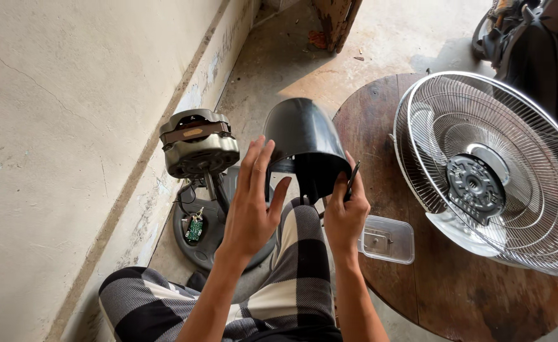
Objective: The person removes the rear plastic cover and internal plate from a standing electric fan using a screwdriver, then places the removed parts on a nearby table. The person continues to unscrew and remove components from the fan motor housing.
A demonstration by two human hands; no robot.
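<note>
Honestly, black motor cover (304, 142) feels light, thin, stiff plastic, prob. slick; right hand (345, 212) pinches its lower rim, left hand (250, 202) open, fingertips beside it.

Makeshift repair spot: bare concrete floor (279, 57), dismantled fan motor (198, 142), grille (491, 168).
</note>
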